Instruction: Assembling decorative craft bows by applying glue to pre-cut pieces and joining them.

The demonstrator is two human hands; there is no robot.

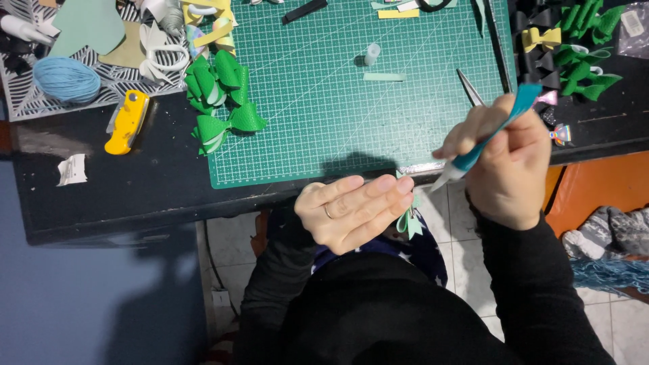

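**Glue tool held at a pale green bow piece**

The right hand [506, 159] has its fingers wrapped tight around a teal pen-shaped glue tool [488, 138], whose white tip points down and to the left, ending just beside the fingertips of the left hand [355, 209]. The left hand's fingers lie straight and pressed together, with a ring on one; a small pale green bow piece [410, 222] shows just under those fingertips, apparently pinched there, though the grip itself is hidden. Beyond both hands lies a green cutting mat [338, 115] on a dark table [122, 192]. Well away from the left fingers, finished green bows [223, 101] rest at the mat's edge, with a yellow utility knife [127, 122] and a ball of blue yarn [66, 79] farther off. Just beyond the right knuckles, scissor blades [469, 88] poke out.
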